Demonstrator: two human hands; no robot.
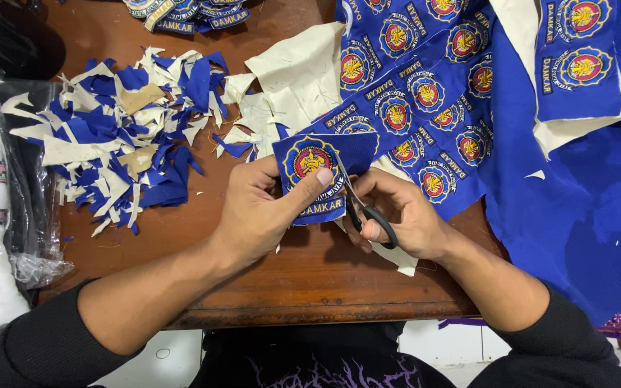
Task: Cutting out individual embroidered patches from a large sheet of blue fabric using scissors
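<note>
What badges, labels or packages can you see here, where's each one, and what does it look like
Cut patch: in left hand, blue, round red-yellow emblem.
Badge sheet: upper right, blue, rows of round emblems.
Finished patches: top edge, blue pile.
Plastic bag: far left, clear.
Scissors: right hand, black handles.

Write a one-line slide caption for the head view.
Left hand holds a blue embroidered patch while right hand cuts it with black-handled scissors, beside fabric scraps.

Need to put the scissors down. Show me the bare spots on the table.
Bare table along the near edge, below both hands; another strip at the far edge, between the scrap pile and the finished patches. Crowded: scraps left, blue cloth right.
</note>
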